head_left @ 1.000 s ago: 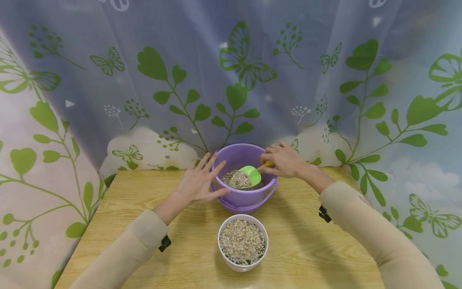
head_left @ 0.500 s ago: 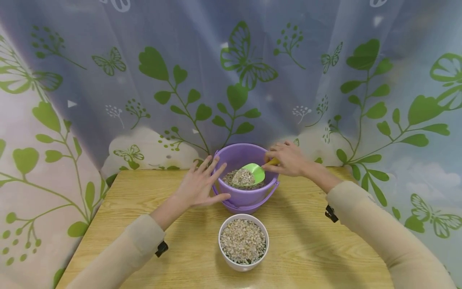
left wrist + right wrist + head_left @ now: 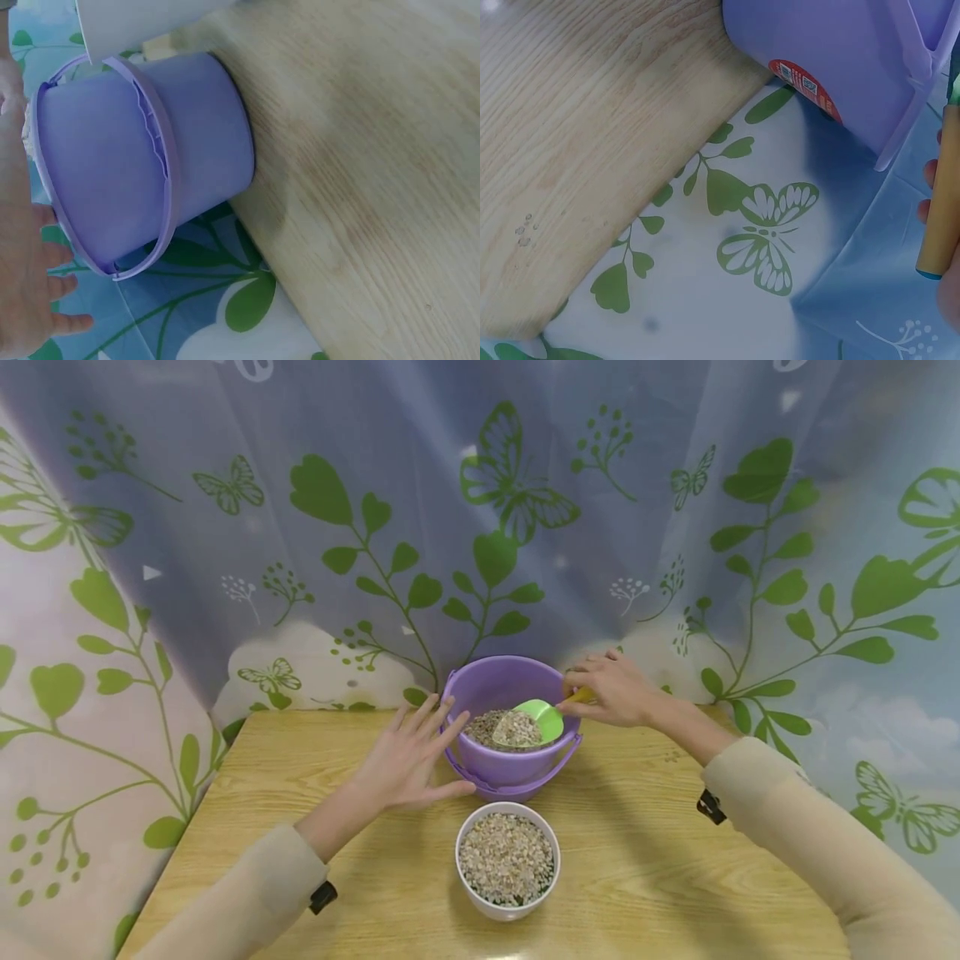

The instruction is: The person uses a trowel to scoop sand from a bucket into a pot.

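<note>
A purple bucket (image 3: 510,768) stands at the table's back, with grey-brown gravel (image 3: 483,731) inside. My right hand (image 3: 613,689) grips the yellow handle of a small green trowel (image 3: 551,720) at the bucket's right rim. The trowel's blade carries pale gravel and lies over the bucket's opening. In the right wrist view, the handle (image 3: 939,199) shows with fingertips curled behind it. My left hand (image 3: 397,768) is beside the bucket's left rim, fingers spread and holding nothing; whether it touches the rim I cannot tell. In front stands a white pot (image 3: 487,910) filled with pale gravel (image 3: 506,857).
The wooden table (image 3: 645,860) ends at a patterned curtain (image 3: 375,610) right behind the bucket. The bucket's purple handle (image 3: 566,768) hangs down at its front. A few small droplets or marks (image 3: 526,231) lie on the table to the right of the bucket.
My right hand has drawn the gravel-laden trowel to the right within the bucket's opening. My left hand has shifted slightly left and toward me, fingers still spread.
</note>
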`<move>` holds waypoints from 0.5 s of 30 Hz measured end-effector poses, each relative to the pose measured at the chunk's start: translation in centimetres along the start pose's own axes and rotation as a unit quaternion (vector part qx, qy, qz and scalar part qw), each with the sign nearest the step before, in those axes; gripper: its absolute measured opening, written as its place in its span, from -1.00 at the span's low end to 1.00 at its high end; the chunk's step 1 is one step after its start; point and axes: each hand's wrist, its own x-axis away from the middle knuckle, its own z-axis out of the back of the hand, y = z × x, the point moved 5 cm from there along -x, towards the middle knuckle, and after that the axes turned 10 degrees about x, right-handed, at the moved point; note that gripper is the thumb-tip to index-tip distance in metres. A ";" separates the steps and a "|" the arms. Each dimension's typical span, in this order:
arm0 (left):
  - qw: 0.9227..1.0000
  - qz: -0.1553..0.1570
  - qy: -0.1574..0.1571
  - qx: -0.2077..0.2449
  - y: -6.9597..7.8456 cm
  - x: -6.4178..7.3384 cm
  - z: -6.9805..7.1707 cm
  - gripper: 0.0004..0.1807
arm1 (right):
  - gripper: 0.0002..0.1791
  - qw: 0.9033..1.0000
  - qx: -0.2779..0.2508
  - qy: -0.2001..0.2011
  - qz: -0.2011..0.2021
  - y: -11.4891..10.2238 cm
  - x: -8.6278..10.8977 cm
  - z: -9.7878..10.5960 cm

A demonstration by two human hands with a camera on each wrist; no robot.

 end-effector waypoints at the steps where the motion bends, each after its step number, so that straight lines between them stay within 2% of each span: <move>1: 1.000 -0.002 0.001 -0.004 0.1 0.2 0.1 0.32 | -0.73 1.000 0.001 0.000 0.000 0.0 0.1 0.1; 10: 0.999 -0.018 0.011 -0.026 1.4 1.7 0.3 0.17 | -0.72 1.000 0.022 0.009 0.013 -1.0 0.9 0.8; 15: 1.000 -0.014 0.017 -0.010 2.2 2.7 0.4 0.22 | -0.73 0.999 0.025 0.014 0.024 -1.5 1.3 1.1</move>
